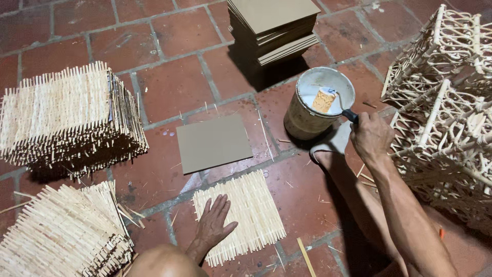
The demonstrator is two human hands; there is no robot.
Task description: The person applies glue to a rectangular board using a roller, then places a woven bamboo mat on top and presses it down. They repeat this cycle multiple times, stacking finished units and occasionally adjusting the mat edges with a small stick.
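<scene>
Nearest the camera, the left hand (214,223) lies flat, fingers spread, palm down on the woven stick mat (241,215); it presses the mat's near-left part and grips nothing. The mat is a roughly square panel of thin pale slats, ragged at its edges, lying slightly askew on the red tile floor (154,61). Bare tile surrounds it to the right and in front, strewn with loose splinters. To the left sits a near pile of mats (64,233) of the same kind, and beyond it a taller stacked pile (66,115), both well apart from the hand.

Just beyond the mat lies a flat brown board (214,142), smooth and square, close to the mat's far edge but not touching it. Further right, the right hand (370,136) is closed around the dark handle of a small paint roller (328,99), whose head dips into a bucket (303,117) with a white, smeared inside. Farthest, a stack of brown boards (274,25) stands behind the bucket, and open-weave rattan frames (443,97) crowd the right edge.
</scene>
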